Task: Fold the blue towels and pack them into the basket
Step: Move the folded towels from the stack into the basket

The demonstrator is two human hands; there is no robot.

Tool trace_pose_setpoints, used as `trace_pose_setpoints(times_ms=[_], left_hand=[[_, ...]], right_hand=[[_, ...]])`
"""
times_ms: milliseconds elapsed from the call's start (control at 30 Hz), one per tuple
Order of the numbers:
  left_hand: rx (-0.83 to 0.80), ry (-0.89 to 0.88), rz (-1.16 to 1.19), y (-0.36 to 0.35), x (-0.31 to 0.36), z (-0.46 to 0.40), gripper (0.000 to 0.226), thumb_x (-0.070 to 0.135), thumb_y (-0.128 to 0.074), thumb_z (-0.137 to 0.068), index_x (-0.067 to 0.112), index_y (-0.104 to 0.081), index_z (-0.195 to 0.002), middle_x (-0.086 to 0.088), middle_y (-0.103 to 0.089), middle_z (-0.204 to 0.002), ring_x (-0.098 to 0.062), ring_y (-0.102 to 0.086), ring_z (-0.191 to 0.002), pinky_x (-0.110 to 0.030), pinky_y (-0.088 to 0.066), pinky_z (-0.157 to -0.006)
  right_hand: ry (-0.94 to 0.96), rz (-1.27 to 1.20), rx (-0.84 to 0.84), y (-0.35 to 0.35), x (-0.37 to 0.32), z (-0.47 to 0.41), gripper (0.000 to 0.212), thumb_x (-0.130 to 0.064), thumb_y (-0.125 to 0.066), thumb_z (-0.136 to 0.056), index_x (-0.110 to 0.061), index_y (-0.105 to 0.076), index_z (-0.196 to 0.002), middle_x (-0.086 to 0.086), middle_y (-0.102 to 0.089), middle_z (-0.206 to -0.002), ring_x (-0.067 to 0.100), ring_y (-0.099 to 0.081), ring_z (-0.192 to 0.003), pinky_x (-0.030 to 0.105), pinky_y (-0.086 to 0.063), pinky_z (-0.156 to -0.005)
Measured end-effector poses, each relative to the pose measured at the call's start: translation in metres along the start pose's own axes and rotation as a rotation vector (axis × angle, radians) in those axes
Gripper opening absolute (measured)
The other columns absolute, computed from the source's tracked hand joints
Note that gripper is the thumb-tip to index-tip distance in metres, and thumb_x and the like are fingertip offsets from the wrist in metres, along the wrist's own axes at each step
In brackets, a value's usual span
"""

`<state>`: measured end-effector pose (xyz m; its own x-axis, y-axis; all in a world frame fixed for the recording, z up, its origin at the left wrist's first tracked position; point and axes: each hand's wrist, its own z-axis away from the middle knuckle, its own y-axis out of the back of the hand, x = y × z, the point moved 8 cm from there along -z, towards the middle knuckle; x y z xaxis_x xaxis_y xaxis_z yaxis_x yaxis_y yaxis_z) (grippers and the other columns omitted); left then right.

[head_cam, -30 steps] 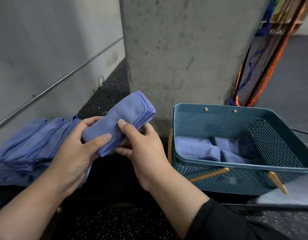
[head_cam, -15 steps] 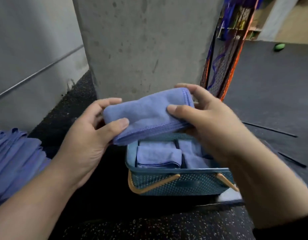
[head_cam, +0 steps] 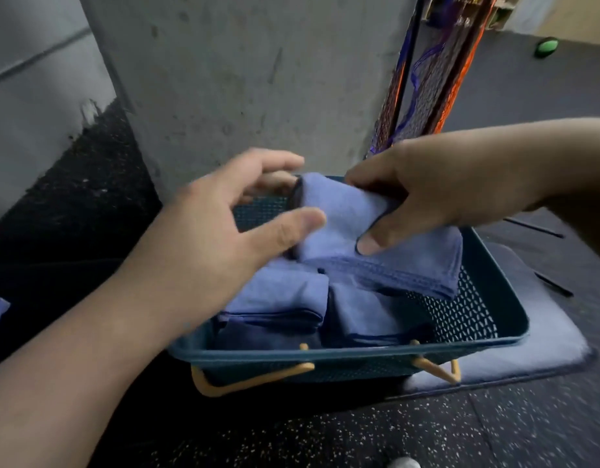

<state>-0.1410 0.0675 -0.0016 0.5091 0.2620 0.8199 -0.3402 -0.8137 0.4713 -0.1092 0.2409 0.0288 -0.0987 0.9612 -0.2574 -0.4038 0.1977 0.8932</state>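
Dark speckled floor (head_cam: 427,434) carries a pale mat (head_cam: 545,346) under the basket (head_cam: 494,292).

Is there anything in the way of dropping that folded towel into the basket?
Nothing visible blocks it. The folded towel, held by the right hand, is above the open basket; packed towels fill the left, with bare mesh on the right.

Folded towel (head_cam: 376,244) sitting between right thumb and fingers (head_cam: 369,177), over basket (head_cam: 494,319); packed towels (head_cam: 285,295) lying below, left fingers (head_cam: 292,228) touching its left end.
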Motion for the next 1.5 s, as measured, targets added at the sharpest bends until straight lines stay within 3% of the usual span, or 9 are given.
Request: trace_pose_setpoints(times_ms=[67,200,400,533,833,967,1067,1367,1500], left_hand=[[0.152,0.007,-0.185,0.021,-0.017,-0.003,0.038,0.054,-0.071,-0.086,0.047,-0.058,-0.121,0.034,-0.058,-0.113,0.026,-0.047,-0.103,0.003,-0.031,-0.09],[0.137,0.261,-0.206,0.024,-0.071,-0.006,0.061,0.043,-0.065,-0.091,0.041,-0.042,-0.147,0.021,-0.049,-0.144,0.003,-0.048,-0.126,-0.023,-0.035,-0.106],[0.083,0.361,-0.174,0.018,-0.086,-0.006,0.054,0.038,-0.064,-0.094,0.043,-0.045,-0.145,0.019,-0.06,-0.135,-0.006,-0.058,-0.122,-0.038,-0.042,-0.109],[0.085,0.365,-0.195,0.018,-0.085,-0.005,0.055,0.039,-0.064,-0.094,0.039,-0.045,-0.146,0.018,-0.059,-0.136,-0.007,-0.057,-0.121,-0.029,-0.039,-0.099],[0.091,0.376,-0.224,0.02,-0.081,-0.001,0.059,0.043,-0.064,-0.093,0.037,-0.044,-0.148,0.012,-0.055,-0.144,-0.011,-0.052,-0.128,-0.029,-0.036,-0.098],[0.082,0.388,-0.237,0.019,-0.082,-0.002,0.059,0.045,-0.064,-0.093,0.038,-0.044,-0.148,0.011,-0.054,-0.144,-0.014,-0.052,-0.128,-0.03,-0.036,-0.097],[0.08,0.396,-0.232,0.019,-0.081,-0.001,0.059,0.045,-0.064,-0.093,0.037,-0.044,-0.148,0.011,-0.054,-0.144,-0.014,-0.052,-0.128,-0.031,-0.037,-0.097],[0.076,0.38,-0.217,0.019,-0.081,-0.002,0.058,0.043,-0.064,-0.094,0.035,-0.045,-0.148,0.01,-0.055,-0.143,-0.014,-0.052,-0.128,-0.029,-0.036,-0.098],[0.067,0.38,-0.209,0.019,-0.081,-0.002,0.058,0.044,-0.063,-0.094,0.035,-0.044,-0.148,0.01,-0.056,-0.142,-0.014,-0.053,-0.128,-0.032,-0.039,-0.102]], right_hand=[[-0.043,0.086,-0.053,-0.006,0.019,-0.011,0.041,-0.066,-0.074,-0.066,-0.038,-0.064,-0.094,-0.02,-0.069,-0.084,0.001,-0.063,-0.072,0.03,-0.051,-0.065],[-0.051,0.147,-0.386,-0.058,0.045,-0.024,0.031,-0.06,-0.074,-0.075,-0.043,-0.06,-0.099,-0.026,-0.065,-0.085,-0.005,-0.059,-0.076,0.018,-0.044,-0.067],[-0.017,0.11,-0.657,-0.13,0.056,-0.027,0.023,-0.048,-0.068,-0.09,-0.035,-0.055,-0.105,-0.017,-0.06,-0.082,-0.008,-0.052,-0.069,0.01,-0.038,-0.061],[0.022,0.151,-0.668,-0.137,0.049,-0.031,0.03,-0.046,-0.067,-0.092,-0.028,-0.057,-0.114,-0.015,-0.057,-0.087,-0.001,-0.051,-0.075,0.008,-0.038,-0.064],[-0.032,0.56,-0.473,-0.119,0.033,-0.03,0.05,-0.066,-0.066,-0.082,-0.029,-0.058,-0.115,-0.011,-0.064,-0.094,0.014,-0.06,-0.083,0.03,-0.037,-0.063],[-0.097,0.207,-0.372,-0.08,0.028,-0.018,0.03,-0.058,-0.059,-0.092,-0.029,-0.063,-0.096,-0.011,-0.069,-0.08,0.005,-0.065,-0.071,0.03,-0.053,-0.072],[-0.065,-0.044,-0.463,-0.101,0.012,-0.013,0.02,-0.037,-0.049,-0.103,-0.024,-0.064,-0.103,-0.005,-0.074,-0.09,0.011,-0.071,-0.082,0.03,-0.057,-0.079],[-0.052,-0.121,-0.654,-0.157,0.018,-0.019,0.023,-0.022,-0.039,-0.107,-0.034,-0.058,-0.11,0.013,-0.068,-0.109,0.031,-0.066,-0.094,0.057,-0.053,-0.094],[-0.057,-0.173,-0.643,-0.15,0.018,-0.017,0.026,-0.024,-0.039,-0.107,-0.03,-0.062,-0.119,0.01,-0.069,-0.109,0.028,-0.068,-0.101,0.052,-0.055,-0.091]])
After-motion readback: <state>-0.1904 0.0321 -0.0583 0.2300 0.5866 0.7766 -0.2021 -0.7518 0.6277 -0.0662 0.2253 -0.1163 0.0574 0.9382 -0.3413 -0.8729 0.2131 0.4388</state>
